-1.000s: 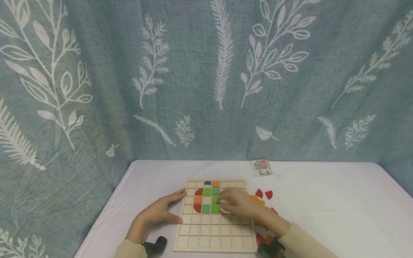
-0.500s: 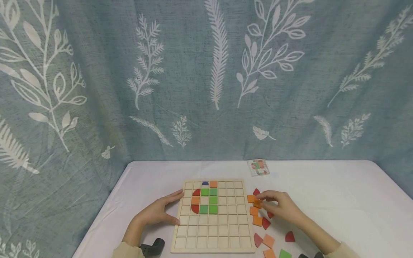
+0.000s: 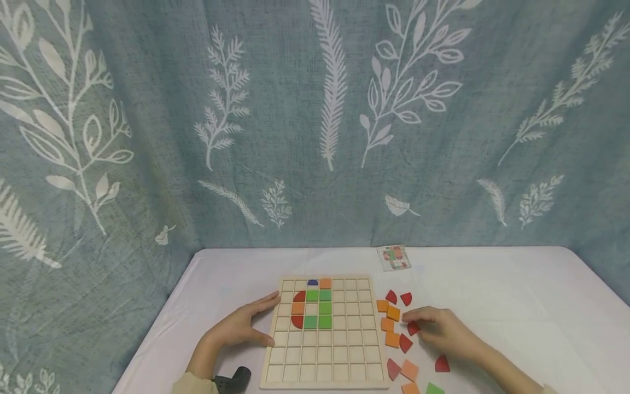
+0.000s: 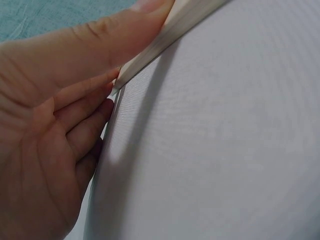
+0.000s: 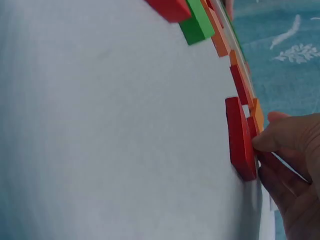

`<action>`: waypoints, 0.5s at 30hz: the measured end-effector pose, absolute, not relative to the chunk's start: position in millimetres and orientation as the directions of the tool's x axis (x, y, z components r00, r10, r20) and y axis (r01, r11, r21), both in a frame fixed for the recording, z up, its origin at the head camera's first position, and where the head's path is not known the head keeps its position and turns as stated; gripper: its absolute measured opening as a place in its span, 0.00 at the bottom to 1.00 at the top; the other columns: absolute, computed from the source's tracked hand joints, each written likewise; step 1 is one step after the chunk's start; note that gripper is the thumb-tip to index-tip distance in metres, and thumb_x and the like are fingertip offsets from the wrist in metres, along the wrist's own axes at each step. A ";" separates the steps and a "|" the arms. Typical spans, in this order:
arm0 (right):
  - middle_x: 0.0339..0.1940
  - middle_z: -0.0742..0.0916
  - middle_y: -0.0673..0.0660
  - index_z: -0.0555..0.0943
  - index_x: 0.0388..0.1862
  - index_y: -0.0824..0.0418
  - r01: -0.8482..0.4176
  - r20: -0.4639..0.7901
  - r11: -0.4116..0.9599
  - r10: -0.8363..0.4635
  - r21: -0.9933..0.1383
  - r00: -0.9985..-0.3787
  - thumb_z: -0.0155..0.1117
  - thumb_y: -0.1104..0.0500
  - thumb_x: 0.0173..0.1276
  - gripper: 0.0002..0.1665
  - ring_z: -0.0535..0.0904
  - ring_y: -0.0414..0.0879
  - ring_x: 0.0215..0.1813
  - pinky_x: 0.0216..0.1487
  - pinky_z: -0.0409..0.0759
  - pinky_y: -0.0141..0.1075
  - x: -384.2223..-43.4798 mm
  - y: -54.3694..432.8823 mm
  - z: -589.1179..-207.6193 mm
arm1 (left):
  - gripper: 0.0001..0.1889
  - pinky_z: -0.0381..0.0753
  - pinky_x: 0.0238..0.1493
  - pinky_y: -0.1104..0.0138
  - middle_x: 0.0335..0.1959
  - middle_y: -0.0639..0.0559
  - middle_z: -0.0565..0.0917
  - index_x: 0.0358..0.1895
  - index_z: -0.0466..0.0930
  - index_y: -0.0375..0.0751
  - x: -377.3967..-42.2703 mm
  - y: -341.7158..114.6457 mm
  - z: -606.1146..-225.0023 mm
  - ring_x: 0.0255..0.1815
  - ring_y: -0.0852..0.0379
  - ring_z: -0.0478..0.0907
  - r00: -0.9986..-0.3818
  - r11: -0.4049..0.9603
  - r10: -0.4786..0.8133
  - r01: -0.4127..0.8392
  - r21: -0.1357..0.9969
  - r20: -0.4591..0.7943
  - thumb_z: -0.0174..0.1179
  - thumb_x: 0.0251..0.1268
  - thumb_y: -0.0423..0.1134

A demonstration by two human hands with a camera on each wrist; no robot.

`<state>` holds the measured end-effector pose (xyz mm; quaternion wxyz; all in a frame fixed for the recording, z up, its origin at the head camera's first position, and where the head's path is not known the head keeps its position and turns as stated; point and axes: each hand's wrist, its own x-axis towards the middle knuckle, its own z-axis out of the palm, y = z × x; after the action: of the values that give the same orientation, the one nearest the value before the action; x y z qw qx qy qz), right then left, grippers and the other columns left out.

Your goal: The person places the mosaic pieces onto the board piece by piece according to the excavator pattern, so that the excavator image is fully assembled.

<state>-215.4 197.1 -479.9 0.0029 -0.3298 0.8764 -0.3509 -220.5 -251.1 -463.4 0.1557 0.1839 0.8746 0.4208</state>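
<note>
My left hand [image 3: 240, 324] rests against the left side of a wooden grid board [image 3: 315, 357], thumb and fingers spread. In the left wrist view the thumb [image 4: 100, 45] lies on the board's edge. Beside the board, my right hand [image 3: 445, 331] has its thumb and fingers around a red quarter-circle tile [image 3: 413, 328], partly hidden by the hand. The right wrist view shows the thumb [image 5: 280, 135] against red, with another red quarter-circle tile [image 5: 240, 140] nearer the camera. Green squares [image 3: 325, 322], orange squares [image 3: 297, 308], red quarter-circles [image 3: 297, 322] and a blue piece [image 3: 313, 283] sit in the grid.
Several loose orange squares [image 3: 392, 340] and red quarter-circles [image 3: 394, 369] lie along the board's right side. A loose green square [image 3: 435, 389] is at the front edge of view. A small pattern card [image 3: 394, 258] lies behind on the white tabletop [image 3: 517, 295].
My right hand has left the grid, passed over the orange squares and come down to the red quarter-circle tile. The left hand stays at the board's edge.
</note>
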 end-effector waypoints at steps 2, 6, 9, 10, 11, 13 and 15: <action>0.44 0.85 0.45 0.82 0.46 0.55 -0.573 0.225 0.550 -0.573 -0.607 -0.788 0.62 0.71 0.55 0.20 0.79 0.39 0.50 0.51 0.79 0.32 -215.8 198.2 -480.7 | 0.51 0.45 0.68 0.41 0.72 0.38 0.53 0.68 0.60 0.35 -220.1 -250.9 -463.4 0.71 0.34 0.44 -0.886 0.581 0.448 0.189 0.792 -0.117 0.74 0.34 0.45; 0.41 0.85 0.43 0.83 0.42 0.53 -0.603 0.257 0.541 -0.582 -0.586 -0.772 0.65 0.69 0.55 0.17 0.80 0.36 0.46 0.48 0.80 0.31 -217.3 201.0 -482.2 | 0.51 0.45 0.68 0.40 0.72 0.38 0.53 0.67 0.61 0.36 -219.0 -250.8 -462.8 0.71 0.34 0.44 -0.888 0.575 0.448 0.193 0.795 -0.108 0.74 0.33 0.45; 0.39 0.85 0.42 0.83 0.39 0.52 -0.643 0.306 0.524 -0.590 -0.559 -0.747 0.67 0.69 0.53 0.16 0.80 0.36 0.43 0.46 0.80 0.30 -218.4 202.7 -481.8 | 0.51 0.45 0.67 0.40 0.72 0.38 0.53 0.68 0.61 0.36 -218.6 -251.6 -462.8 0.71 0.33 0.44 -0.884 0.570 0.457 0.203 0.796 -0.101 0.74 0.33 0.45; 0.38 0.85 0.42 0.83 0.39 0.51 -0.647 0.312 0.524 -0.590 -0.553 -0.745 0.68 0.69 0.53 0.17 0.80 0.36 0.43 0.45 0.81 0.30 -218.4 203.2 -481.0 | 0.50 0.45 0.67 0.40 0.72 0.38 0.53 0.68 0.60 0.36 -218.5 -252.0 -462.8 0.71 0.33 0.44 -0.881 0.568 0.462 0.208 0.796 -0.099 0.74 0.34 0.45; 0.38 0.85 0.42 0.83 0.39 0.51 -0.648 0.315 0.527 -0.587 -0.549 -0.745 0.68 0.69 0.52 0.17 0.80 0.36 0.42 0.45 0.81 0.31 -218.3 203.8 -479.9 | 0.50 0.45 0.67 0.40 0.72 0.38 0.53 0.68 0.60 0.36 -218.5 -252.3 -462.9 0.71 0.33 0.44 -0.879 0.565 0.467 0.213 0.797 -0.097 0.74 0.35 0.45; 0.38 0.85 0.41 0.83 0.40 0.51 -0.626 0.296 0.549 -0.573 -0.554 -0.764 0.69 0.67 0.52 0.17 0.80 0.36 0.42 0.45 0.81 0.31 -217.7 205.2 -476.7 | 0.50 0.45 0.67 0.40 0.72 0.38 0.53 0.68 0.60 0.35 -218.4 -253.0 -463.0 0.71 0.33 0.44 -0.873 0.561 0.479 0.225 0.797 -0.091 0.74 0.36 0.45; 0.38 0.85 0.41 0.83 0.41 0.51 -0.597 0.265 0.571 -0.559 -0.564 -0.786 0.69 0.66 0.52 0.17 0.80 0.35 0.42 0.45 0.81 0.32 -217.6 206.6 -472.7 | 0.50 0.45 0.67 0.40 0.72 0.37 0.53 0.68 0.59 0.34 -218.5 -253.4 -462.7 0.71 0.33 0.44 -0.870 0.560 0.486 0.233 0.795 -0.088 0.73 0.36 0.45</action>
<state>-217.6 206.6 -472.7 -0.0287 -0.3262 0.8858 -0.3289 -218.5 -253.4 -462.7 0.1505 0.2064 0.8703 0.4210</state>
